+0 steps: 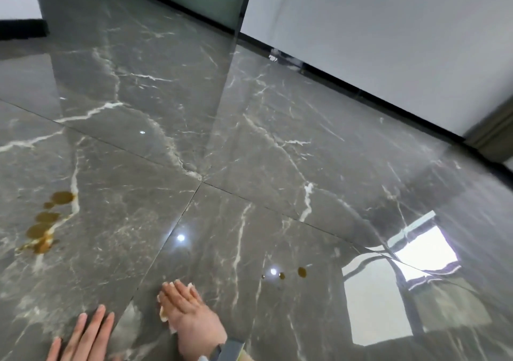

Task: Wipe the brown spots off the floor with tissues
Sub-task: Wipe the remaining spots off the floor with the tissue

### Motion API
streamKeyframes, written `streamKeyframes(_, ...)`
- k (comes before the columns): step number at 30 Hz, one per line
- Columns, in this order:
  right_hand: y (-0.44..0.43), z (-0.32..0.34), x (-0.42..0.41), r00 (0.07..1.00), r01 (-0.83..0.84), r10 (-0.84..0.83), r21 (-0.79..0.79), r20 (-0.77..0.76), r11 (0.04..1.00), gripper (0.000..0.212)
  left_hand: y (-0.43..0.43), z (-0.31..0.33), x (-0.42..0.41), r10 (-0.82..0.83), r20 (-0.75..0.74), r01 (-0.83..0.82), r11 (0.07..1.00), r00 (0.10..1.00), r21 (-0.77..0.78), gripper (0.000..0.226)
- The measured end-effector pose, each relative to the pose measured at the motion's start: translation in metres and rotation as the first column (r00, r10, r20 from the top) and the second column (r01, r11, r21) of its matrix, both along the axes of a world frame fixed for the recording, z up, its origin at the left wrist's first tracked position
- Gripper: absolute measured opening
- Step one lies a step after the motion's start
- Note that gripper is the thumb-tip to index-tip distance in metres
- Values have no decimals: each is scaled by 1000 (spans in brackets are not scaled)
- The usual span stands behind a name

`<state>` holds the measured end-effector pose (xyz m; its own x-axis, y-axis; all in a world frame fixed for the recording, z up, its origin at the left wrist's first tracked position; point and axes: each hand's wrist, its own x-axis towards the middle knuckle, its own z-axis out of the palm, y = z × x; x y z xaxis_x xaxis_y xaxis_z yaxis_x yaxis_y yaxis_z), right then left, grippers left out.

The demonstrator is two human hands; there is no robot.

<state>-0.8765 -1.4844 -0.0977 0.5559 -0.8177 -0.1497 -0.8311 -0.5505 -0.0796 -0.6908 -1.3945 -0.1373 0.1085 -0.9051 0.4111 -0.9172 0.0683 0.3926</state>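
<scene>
Pressing tissue flat under right hand, left hand splayed empty on floor alongside. Seemingly wiping mid-task: small spots waiting just right, big spots far left. Next, probably sliding tissue rightward.

Two bare hands enter from the bottom edge of the head view. The left hand, at about seven o'clock in the picture, shows four long, slender fingers with short, unpainted nails and no rings; its wrist is cut off by the edge. The right hand, at about six o'clock, also carries no rings. Its wrist wears a dark watch, partly hidden, and just below it sits a grey-blue sleeve cuff with a pale, yellowish layer showing at its lower edge, at about five o'clock from the hand.
</scene>
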Motion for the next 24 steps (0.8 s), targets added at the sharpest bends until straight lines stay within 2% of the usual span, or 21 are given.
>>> streamKeyframes(2, -8, 4, -36, 991, 133, -132, 74, -16, 988, 67, 5, 10, -3, 13, -40, -10, 996, 999, 89, 59)
streamKeyframes(3, -15, 4, -55, 964, 253, -255, 29, 71, 967, 74, 12, 10, -1, 51, -32, -46, 989, 998, 139, 60)
streamKeyframes(4, -27, 9, -88, 909, 411, -406, -37, 90, 911, 73, 10, 11, -6, 47, -43, -39, 984, 998, 176, 64)
streamKeyframes(6, -41, 13, -133, 798, 601, -602, 41, 20, 798, 66, 9, 10, -7, 54, -30, -47, 976, 998, 215, 68)
streamKeyframes(7, -44, 18, -144, 741, 668, -672, 108, 1, 736, 64, 10, 9, -4, 57, -24, -50, 971, 998, 233, 69)
streamKeyframes(8, -46, 17, -148, 710, 700, -704, 110, -9, 705, 65, 10, 8, -4, 47, -18, -41, 967, 999, 251, 68)
streamKeyframes(9, -44, 15, -141, 708, 702, -706, 83, 13, 707, 66, 12, 10, -3, 53, -16, -46, 962, 998, 269, 65)
streamKeyframes(11, -35, 7, -112, 768, 628, -632, 74, 101, 775, 67, 16, 6, -3, 70, 37, -77, 959, 997, 272, 63)
streamKeyframes(15, -1, -12, -52, 916, 275, -294, 107, 273, 955, 71, 14, 4, -7, 100, 155, -139, 953, 983, 269, 62)
streamKeyframes(17, 8, -10, -38, 943, 107, -137, 111, 305, 988, 65, 9, 9, -9, 44, 201, -98, 959, 979, 267, 60)
streamKeyframes(18, 14, -10, -44, 949, 80, -114, 125, 293, 989, 62, 11, 9, -14, -18, 231, -49, 959, 973, 278, 59)
streamKeyframes(21, 10, -10, -76, 942, 125, -150, 103, 301, 987, 59, 3, 16, -33, -84, 227, 20, 962, 970, 273, 62)
streamKeyframes(24, 9, -8, -122, 887, 357, -367, 85, 280, 930, 51, -17, 22, -76, -152, 171, 96, 950, 973, 296, 64)
